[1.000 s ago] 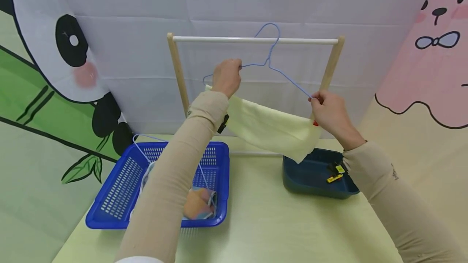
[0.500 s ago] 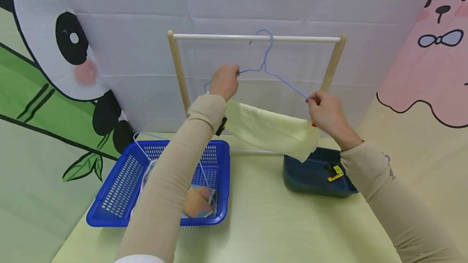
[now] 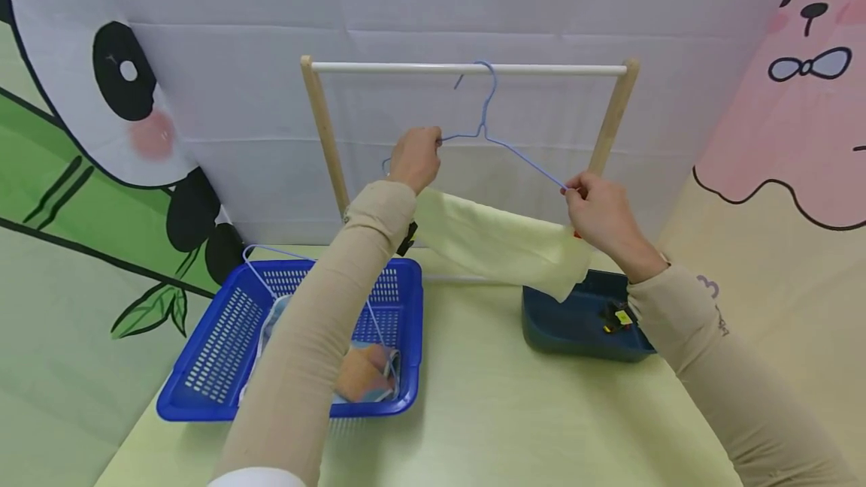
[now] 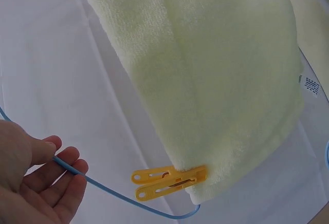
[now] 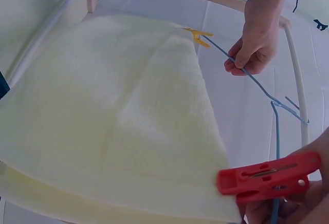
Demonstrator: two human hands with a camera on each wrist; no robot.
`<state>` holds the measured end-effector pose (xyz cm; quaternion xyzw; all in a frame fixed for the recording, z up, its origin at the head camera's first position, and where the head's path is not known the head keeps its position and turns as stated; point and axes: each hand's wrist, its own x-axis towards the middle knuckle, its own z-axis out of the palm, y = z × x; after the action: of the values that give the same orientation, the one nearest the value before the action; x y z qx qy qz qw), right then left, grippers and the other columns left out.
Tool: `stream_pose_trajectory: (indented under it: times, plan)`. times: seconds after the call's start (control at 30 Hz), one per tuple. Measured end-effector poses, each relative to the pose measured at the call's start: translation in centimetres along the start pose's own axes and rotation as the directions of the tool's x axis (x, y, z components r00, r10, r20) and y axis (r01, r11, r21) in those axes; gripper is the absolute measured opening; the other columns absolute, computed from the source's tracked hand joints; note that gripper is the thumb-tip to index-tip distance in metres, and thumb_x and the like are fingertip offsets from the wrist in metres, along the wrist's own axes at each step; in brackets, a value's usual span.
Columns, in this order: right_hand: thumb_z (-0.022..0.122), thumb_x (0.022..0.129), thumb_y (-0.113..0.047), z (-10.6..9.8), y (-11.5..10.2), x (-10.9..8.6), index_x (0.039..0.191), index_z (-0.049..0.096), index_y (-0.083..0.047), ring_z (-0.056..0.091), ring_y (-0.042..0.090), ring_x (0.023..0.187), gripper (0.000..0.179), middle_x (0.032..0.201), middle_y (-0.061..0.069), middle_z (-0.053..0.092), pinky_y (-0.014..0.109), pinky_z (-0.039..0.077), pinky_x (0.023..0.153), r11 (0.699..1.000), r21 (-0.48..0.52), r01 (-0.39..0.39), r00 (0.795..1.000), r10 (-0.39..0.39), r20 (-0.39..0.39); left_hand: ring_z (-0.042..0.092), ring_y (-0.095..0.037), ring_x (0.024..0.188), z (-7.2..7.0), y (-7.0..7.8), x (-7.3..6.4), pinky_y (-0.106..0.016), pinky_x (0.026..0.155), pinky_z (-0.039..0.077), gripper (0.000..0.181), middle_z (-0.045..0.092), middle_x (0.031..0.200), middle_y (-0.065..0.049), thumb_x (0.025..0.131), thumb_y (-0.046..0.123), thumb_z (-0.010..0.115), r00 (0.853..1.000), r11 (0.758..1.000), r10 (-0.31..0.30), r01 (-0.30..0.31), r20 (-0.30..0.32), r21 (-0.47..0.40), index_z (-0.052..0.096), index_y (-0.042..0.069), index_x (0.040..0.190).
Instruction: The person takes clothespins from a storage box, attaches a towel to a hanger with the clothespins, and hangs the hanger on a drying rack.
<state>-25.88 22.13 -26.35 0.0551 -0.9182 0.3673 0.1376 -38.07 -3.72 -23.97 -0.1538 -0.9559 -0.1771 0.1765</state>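
A blue wire hanger (image 3: 521, 155) is at the white rail (image 3: 399, 68), its hook passing over the top with the tip showing below. My left hand (image 3: 416, 158) pinches the hanger's left arm between thumb and fingers; the left wrist view shows the wire across the fingertips. On the other arm, my right hand (image 3: 604, 215) pinches the wire near its end. Below hangs a pale yellow towel (image 3: 501, 243). A yellow clothespin (image 4: 172, 182) clips one top corner, and a red clothespin (image 5: 267, 176) clips the other, close beside my right hand.
Wooden posts (image 3: 323, 126) carry the rail. A blue basket (image 3: 196, 413) at left holds another hanger (image 3: 260, 248) and a multicoloured cloth (image 3: 365, 374), partly behind my left sleeve. A dark green tray (image 3: 568, 344) at right contains several clothespins (image 3: 617, 319).
The hanger has come down and slightly left in both hands. Its hook, earlier standing higher above the rail, now sits down at the rail. The towel moved little.
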Motion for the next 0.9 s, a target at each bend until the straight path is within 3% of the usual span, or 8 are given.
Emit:
stream_pose_trajectory:
  times: [0.2, 0.43, 0.63, 0.9]
  plan:
    - [0.041, 0.099, -0.018, 0.1, 0.1, 0.0, 0.111, 0.059, -0.002, 0.049, 0.021, 0.052, 0.027, 0.092, 0.015, 0.058, 0.033, 0.041, 0.046, 1.0, 0.001, 0.012, 1.0, -0.012, 0.006, 0.059, -0.023, 0.093, 0.1, 0.0, -0.1, -0.034, 0.079, 0.047, 0.02, 0.064, 0.102, -0.009, 0.1, 0.01, 0.046, 1.0, 1.0, 0.014, -0.014, -0.01, -0.004, 0.063, 0.006, 0.109]
    - [0.041, 0.099, -0.018, 0.1, 0.5, 0.0, 0.11, 0.059, -0.001, 0.052, 0.02, 0.054, 0.027, 0.083, 0.012, 0.057, 0.031, 0.043, 0.048, 0.999, -0.001, 0.045, 0.999, -0.045, 0.02, 0.056, -0.025, 0.111, 0.4, 0.1, 0.0, -0.035, 0.091, 0.045, 0.033, 0.059, 0.122, -0.01, 0.1, 0.01, 0.043, 1.0, 1.0, 0.006, -0.006, 0.004, -0.003, 0.055, 0.008, 0.131]
    - [0.043, 0.1, -0.02, 0.2, 0.9, 0.0, 0.108, 0.059, -0.001, 0.055, 0.021, 0.055, 0.026, 0.075, 0.01, 0.057, 0.033, 0.044, 0.052, 0.998, 0.001, 0.065, 0.997, -0.065, 0.043, 0.051, -0.026, 0.119, 0.6, 0.3, -0.2, -0.036, 0.096, 0.042, 0.04, 0.05, 0.136, -0.01, 0.1, 0.01, 0.042, 0.999, 1.0, 0.006, -0.006, 0.035, 0.007, 0.045, 0.01, 0.14]
    - [0.044, 0.1, -0.021, 0.6, 1.1, 0.0, 0.105, 0.06, 0.0, 0.052, 0.023, 0.06, 0.027, 0.077, 0.012, 0.058, 0.034, 0.041, 0.053, 0.996, -0.036, 0.086, 0.995, -0.084, 0.052, 0.057, -0.028, 0.108, 0.5, -0.2, -0.6, -0.037, 0.09, 0.046, 0.042, 0.049, 0.136, -0.013, 0.099, 0.008, 0.043, 1.0, 1.0, 0.018, -0.018, 0.018, -0.009, 0.042, 0.009, 0.141]
